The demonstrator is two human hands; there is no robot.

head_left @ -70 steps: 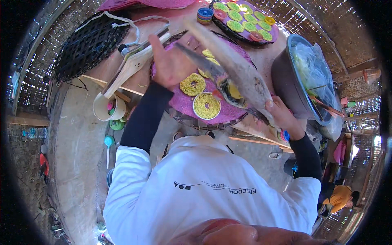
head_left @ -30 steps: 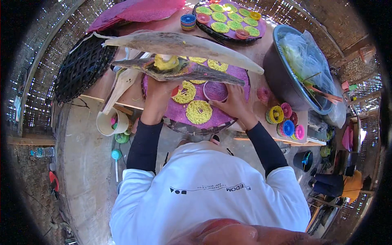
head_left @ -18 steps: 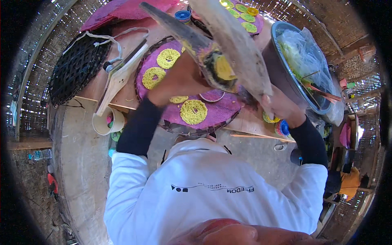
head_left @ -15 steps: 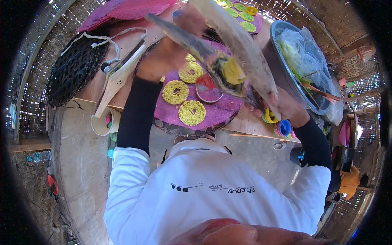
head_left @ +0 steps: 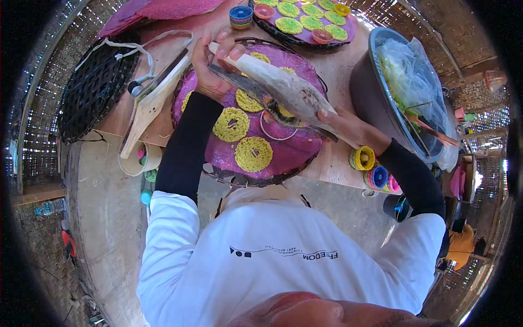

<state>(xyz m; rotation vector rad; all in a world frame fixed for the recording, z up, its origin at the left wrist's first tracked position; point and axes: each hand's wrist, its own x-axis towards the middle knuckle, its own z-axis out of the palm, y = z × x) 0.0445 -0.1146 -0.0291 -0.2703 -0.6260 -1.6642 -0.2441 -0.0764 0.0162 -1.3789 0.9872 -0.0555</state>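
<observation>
A long two-piece wooden press point(head_left: 294, 90) slants over the round tray, its pale upper arm lying across a darker lower one. My left hand point(head_left: 215, 65) closes around the far-left ends of both arms. At the other end, my right hand point(head_left: 354, 128) grips the press with the thumb on top. A bit of yellow dough point(head_left: 284, 111) shows between the arms. Below, several yellow noodle-like rings point(head_left: 230, 124) lie on a magenta cloth point(head_left: 218, 150) over the tray. A white-rimmed ring mould point(head_left: 278, 136) is there too, partly hidden by the press.
Another wooden press point(head_left: 152, 109) lies at the left beside a black woven tray point(head_left: 98, 92). Yellow and blue cup moulds point(head_left: 362, 158) stand by my right forearm. A large grey tub point(head_left: 376, 98) with plastic is at the right; a second tray point(head_left: 267, 27) of green-yellow rings is behind.
The press's two arms have come closer together, covering most of the yellow dough. My left hand has shifted slightly left to the arm ends, while the right stays at the other end.
</observation>
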